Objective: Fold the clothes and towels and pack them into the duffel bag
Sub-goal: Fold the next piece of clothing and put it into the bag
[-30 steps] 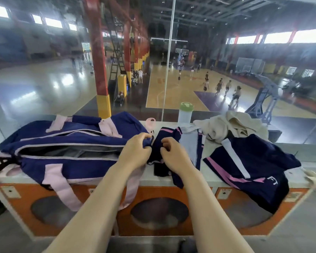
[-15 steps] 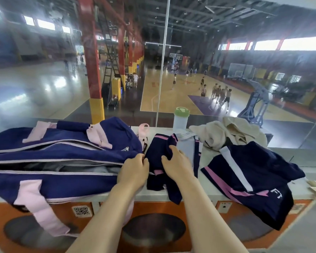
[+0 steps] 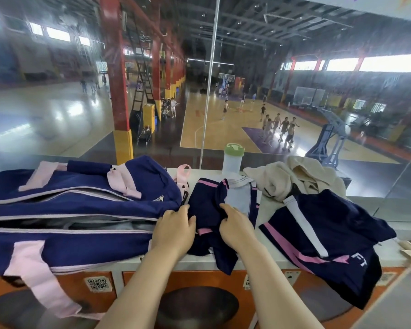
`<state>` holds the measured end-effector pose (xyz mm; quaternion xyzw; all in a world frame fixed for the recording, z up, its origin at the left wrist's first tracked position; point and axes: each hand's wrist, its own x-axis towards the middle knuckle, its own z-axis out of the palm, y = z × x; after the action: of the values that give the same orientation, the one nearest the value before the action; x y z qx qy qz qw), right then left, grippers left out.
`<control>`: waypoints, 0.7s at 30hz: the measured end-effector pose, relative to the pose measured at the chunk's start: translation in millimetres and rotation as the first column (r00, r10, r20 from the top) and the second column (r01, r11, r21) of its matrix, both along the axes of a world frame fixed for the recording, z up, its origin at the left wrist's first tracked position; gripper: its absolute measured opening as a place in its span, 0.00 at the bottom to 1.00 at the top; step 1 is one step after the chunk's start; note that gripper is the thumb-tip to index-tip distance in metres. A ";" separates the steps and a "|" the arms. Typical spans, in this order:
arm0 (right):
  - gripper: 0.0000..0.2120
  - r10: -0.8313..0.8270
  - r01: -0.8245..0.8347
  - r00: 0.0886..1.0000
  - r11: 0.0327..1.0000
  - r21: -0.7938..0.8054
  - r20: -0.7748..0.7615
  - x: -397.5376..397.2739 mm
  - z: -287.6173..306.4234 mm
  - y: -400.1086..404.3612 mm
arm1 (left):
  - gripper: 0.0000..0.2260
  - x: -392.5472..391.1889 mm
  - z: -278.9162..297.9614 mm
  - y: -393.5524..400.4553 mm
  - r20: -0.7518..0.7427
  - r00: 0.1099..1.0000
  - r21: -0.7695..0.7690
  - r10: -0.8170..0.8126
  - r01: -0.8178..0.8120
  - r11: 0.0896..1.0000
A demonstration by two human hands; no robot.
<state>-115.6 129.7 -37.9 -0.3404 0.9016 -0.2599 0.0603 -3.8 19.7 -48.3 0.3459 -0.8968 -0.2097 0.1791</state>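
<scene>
A navy garment with pink stripes (image 3: 210, 217) is pinned flat on a white ledge (image 3: 267, 210) by two bare hands, in front of a glass wall overlooking an indoor basketball court. The left hand (image 3: 173, 231) is laid palm down on the garment's left edge, fingers spread and not curled around anything, right beside the end of a navy duffel bag with pink straps (image 3: 69, 210). The right hand (image 3: 236, 227) is pressed on the cloth's middle, its thumb stretched toward a fold; whether any fabric is pinched beneath it cannot be told. The garment's lower corner is seen hanging over the ledge's front edge, above orange panels with dark round openings (image 3: 197, 305). The duffel bag is shown lying on its side at the left of the ledge, its long zip open and a grey lining exposed, one pink strap trailing down the front. To the right, a second navy piece with pink and white stripes and white lettering (image 3: 330, 233) is draped over the ledge's edge, apart from the first. Behind it a crumpled beige cloth (image 3: 294, 176) is heaped against the glass, and a translucent bottle with a green lid (image 3: 233, 159) is stood upright near the garment's far edge.
</scene>
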 end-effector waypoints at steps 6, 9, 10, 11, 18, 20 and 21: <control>0.26 -0.021 0.033 0.994 0.994 -0.104 0.111 -2.2 3.1 -0.4 | 0.22 -13.1 9.6 16.5 -0.358 0.933 0.223 -0.042 0.129 0.966; 0.21 -0.023 0.064 0.979 0.978 -0.198 0.203 0.5 12.3 0.2 | 0.24 -22.5 8.2 28.9 -0.525 0.851 0.373 -0.014 0.245 0.895; 0.18 -0.027 0.084 0.971 0.970 -0.229 0.239 2.6 16.1 0.7 | 0.25 -24.8 6.4 32.6 -0.561 0.827 0.405 -0.004 0.278 0.871; 0.16 -0.032 0.106 0.961 0.960 -0.258 0.275 4.6 19.5 1.1 | 0.25 -26.5 4.6 35.1 -0.589 0.808 0.428 0.009 0.302 0.852; 0.29 -0.100 0.238 0.901 0.928 -0.287 0.421 6.5 27.3 0.3 | 0.26 -27.6 7.9 44.7 -0.682 0.729 0.515 0.058 0.423 0.746; 0.28 -0.118 0.259 0.894 0.923 -0.284 0.432 6.3 26.5 -0.5 | 0.27 -26.9 7.7 44.3 -0.679 0.729 0.562 0.082 0.445 0.697; 0.25 -0.123 0.269 0.889 0.919 -0.287 0.441 5.9 25.9 -0.5 | 0.27 -27.0 7.4 42.7 -0.675 0.730 0.596 0.101 0.460 0.658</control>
<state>-109.7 129.2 -12.0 -0.1885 0.8395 -0.4826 0.1635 -30.8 62.5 -40.8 0.1927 -0.6437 -0.6749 0.3049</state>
